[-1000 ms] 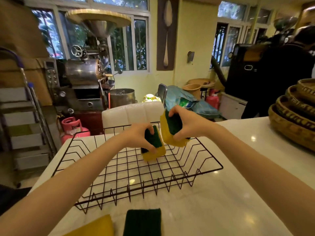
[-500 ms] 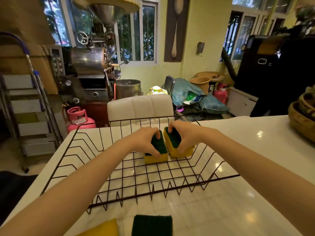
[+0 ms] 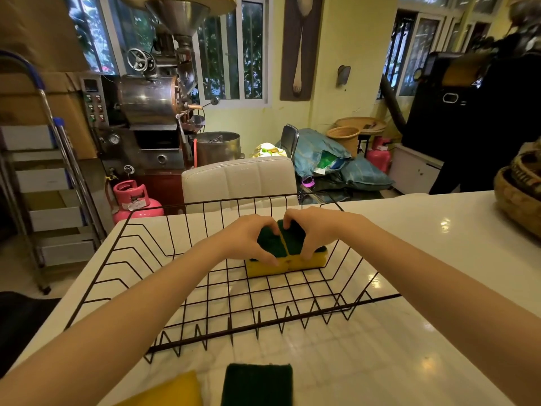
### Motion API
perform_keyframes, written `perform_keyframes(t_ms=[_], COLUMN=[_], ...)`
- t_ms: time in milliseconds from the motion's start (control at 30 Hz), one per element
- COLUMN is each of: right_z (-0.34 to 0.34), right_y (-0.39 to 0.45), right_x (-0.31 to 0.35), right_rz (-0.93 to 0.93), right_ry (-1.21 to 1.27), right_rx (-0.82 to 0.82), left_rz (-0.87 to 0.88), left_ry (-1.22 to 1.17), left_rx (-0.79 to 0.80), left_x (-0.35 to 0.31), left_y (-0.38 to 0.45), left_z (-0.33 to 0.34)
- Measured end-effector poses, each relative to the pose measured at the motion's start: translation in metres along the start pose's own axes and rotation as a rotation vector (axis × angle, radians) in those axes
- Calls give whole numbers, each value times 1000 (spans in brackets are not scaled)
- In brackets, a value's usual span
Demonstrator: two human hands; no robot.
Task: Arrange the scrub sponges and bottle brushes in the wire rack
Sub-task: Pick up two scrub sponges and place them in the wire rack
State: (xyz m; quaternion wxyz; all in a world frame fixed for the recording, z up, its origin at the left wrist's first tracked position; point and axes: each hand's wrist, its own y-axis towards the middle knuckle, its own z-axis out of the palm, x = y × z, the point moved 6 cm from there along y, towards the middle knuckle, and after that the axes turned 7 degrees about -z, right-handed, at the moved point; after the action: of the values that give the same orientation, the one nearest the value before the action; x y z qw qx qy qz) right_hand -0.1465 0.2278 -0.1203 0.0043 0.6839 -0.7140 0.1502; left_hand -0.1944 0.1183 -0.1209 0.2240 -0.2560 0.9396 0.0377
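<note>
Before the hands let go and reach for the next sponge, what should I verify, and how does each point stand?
1. Left sponge lies flat on the floor of the wire rack, green side up: ok.
2. Right sponge lies flat beside it, edges touching: ok.
3. Left hand and right hand have released their sponges: not ok, both are on them.
4. More sponges wait outside the rack: ok, a green-faced one and a yellow one on the near counter.
5. Bottle brushes within reach: cannot tell, none in view.
</note>
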Motion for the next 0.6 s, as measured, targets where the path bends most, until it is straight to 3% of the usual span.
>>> perform_keyframes(t_ms=[367, 600], right_z=[-1, -27], right_y=[-14, -73], right_x=[20, 72], right_rz=[-3, -192], right_ry=[-168, 208], right_rx=[-54, -440], left_rz=[-37, 13], left_ry=[156, -19], left_rx=[145, 4], left_x=[-12, -37], left_y=[-17, -86], left_z=[-1, -37])
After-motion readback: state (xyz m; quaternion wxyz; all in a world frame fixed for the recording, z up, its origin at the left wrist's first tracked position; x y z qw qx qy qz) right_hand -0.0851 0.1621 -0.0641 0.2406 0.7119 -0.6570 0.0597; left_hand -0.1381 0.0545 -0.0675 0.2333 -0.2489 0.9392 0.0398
